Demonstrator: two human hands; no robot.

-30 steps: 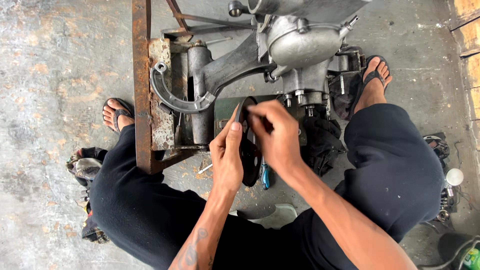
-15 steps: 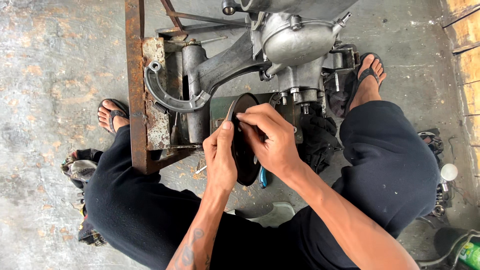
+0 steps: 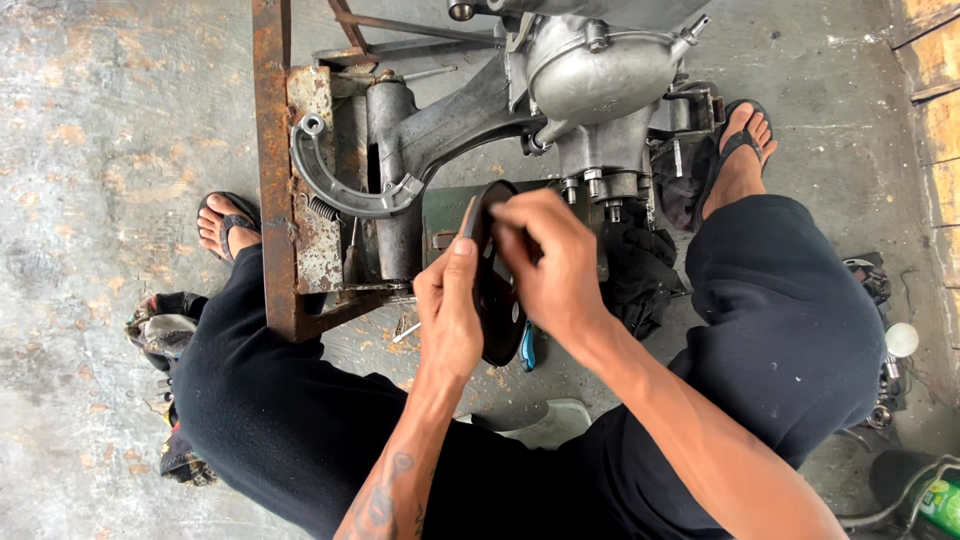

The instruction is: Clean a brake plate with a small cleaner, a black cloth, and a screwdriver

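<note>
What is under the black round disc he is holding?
Below the black disc shows a blue tool tip and concrete floor. Left hand and right hand cover the rest.

engine casing (image 3: pixel 600 60) top cut off, green can (image 3: pixel 940 505) cropped

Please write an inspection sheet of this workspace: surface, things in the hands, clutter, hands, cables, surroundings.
Surface: stained grey concrete floor, with rust-coloured crumbs near the frame.
Things in the hands: round flat black disc, held on edge between both hands, in front of the grey cast-metal engine casing that sits on a rusty steel frame.
Clutter: curved grey metal brake shoe on the frame; black rag; patterned cloth bundle; small parts by the right knee.
Hands: left hand has a grip on the disc's near edge; right hand pinches its top.
Cables: nothing seen for certain.
Surroundings: wooden planks at right; green bottle in the corner.
</note>
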